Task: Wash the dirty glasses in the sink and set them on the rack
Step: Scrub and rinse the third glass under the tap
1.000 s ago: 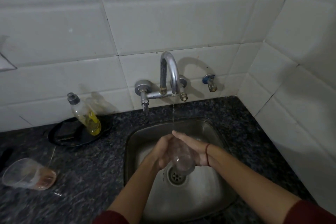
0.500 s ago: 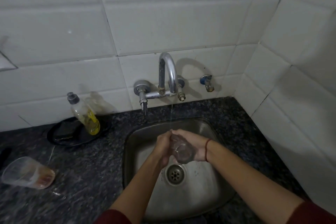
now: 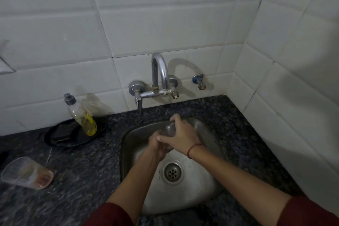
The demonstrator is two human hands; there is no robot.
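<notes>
Over the steel sink [image 3: 205, 128], both my hands hold a clear glass [image 3: 168, 129] under the curved faucet [image 3: 159, 73]. My left hand [image 3: 156, 145] grips its lower part from the left. My right hand [image 3: 180, 136] wraps over the top, fingers curled round it, hiding most of it. A second dirty glass [image 3: 27, 172] with reddish residue lies on its side on the dark counter at the far left. No rack is in view.
A dish soap bottle [image 3: 82, 115] with yellow liquid stands on a black plate [image 3: 60, 137] left of the sink. A small valve [image 3: 200, 82] sticks out of the tiled wall. The tiled side wall closes the right. The drain [image 3: 172, 171] lies below my hands.
Both hands have carried the glass toward the back of the sink, closer to the faucet. My right hand has shifted over the top of the glass. The view has tilted down.
</notes>
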